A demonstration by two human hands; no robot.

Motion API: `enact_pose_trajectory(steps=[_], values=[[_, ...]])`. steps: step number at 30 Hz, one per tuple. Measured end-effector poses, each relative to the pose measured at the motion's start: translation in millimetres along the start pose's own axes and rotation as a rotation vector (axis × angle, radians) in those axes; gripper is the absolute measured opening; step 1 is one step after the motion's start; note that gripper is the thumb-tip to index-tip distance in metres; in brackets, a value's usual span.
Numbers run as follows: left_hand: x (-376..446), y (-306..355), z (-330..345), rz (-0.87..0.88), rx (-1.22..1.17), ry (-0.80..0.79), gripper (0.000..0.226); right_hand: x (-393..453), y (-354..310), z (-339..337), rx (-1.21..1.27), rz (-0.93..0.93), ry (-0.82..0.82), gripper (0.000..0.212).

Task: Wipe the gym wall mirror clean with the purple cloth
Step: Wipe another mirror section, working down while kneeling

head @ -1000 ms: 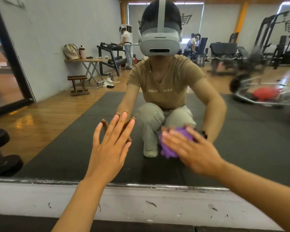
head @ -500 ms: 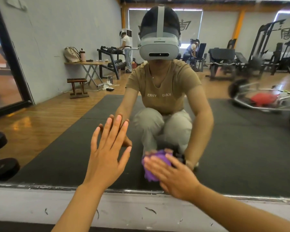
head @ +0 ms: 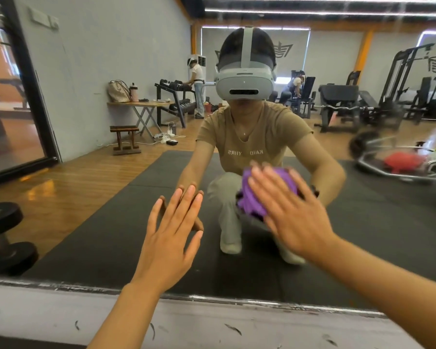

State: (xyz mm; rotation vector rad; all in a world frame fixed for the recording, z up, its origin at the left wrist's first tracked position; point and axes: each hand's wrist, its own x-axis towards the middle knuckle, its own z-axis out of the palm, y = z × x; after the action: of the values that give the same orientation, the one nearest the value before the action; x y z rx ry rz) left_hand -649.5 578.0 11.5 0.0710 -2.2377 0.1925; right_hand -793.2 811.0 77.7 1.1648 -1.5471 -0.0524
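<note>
The gym wall mirror (head: 363, 243) fills most of the view and reflects a crouching person and the gym behind. My right hand (head: 290, 215) lies flat with straight, spread fingers and presses the bunched purple cloth (head: 254, 197) against the glass at centre right. Most of the cloth is hidden under the palm; its left part shows. My left hand (head: 169, 238) rests flat on the mirror with straight fingers, to the left of the cloth and lower down, holding nothing.
The mirror's metal bottom edge (head: 212, 298) runs across the lower view, above a scuffed white wall strip (head: 237, 328). A black dumbbell (head: 3, 238) appears at the left edge. Reflected gym machines, a folding table and other people stand far behind.
My right hand has slid the purple cloth up and to the right across the glass from near the bottom edge. My left hand has stayed flat in about the same place.
</note>
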Motion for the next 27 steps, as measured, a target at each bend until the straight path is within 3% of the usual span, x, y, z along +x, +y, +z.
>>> enact_pose_trajectory(steps=[5, 9, 12, 16, 18, 22, 25, 27], values=[[1.9, 20.2, 9.5, -0.121, -0.082, 0.049, 0.070, 113.3, 32.8, -23.5, 0.011, 0.299, 0.207, 0.060], [0.1, 15.0, 6.2, -0.128, -0.113, 0.063, 0.065, 112.1, 20.0, -17.6, 0.033, 0.302, 0.213, 0.060], [0.0, 7.9, 4.7, -0.118, -0.088, 0.068, 0.065, 54.8, -15.1, 1.1, -0.009, 0.120, 0.091, 0.068], [-0.1, 9.2, 9.0, -0.103, -0.038, 0.073, 0.066, -26.2, -83.3, 41.0, -0.084, -0.361, -0.229, 0.087], [-0.7, 8.4, 7.5, -0.096, -0.023, 0.070, 0.065, -59.3, -111.1, 53.9, -0.077, -0.506, -0.370, 0.088], [-6.3, -7.7, -0.8, -0.002, 0.045, 0.041, 0.063, -99.3, -138.2, 66.0, -0.015, -0.573, -0.511, 0.087], [-11.1, -25.1, -3.0, 0.052, 0.140, 0.018, 0.064, -100.2, -131.7, 68.4, 0.001, -0.621, -0.476, 0.090], [-13.6, -31.9, -1.2, 0.082, 0.173, 0.020, 0.064, -85.3, -116.7, 62.6, 0.006, -0.557, -0.386, 0.093]])
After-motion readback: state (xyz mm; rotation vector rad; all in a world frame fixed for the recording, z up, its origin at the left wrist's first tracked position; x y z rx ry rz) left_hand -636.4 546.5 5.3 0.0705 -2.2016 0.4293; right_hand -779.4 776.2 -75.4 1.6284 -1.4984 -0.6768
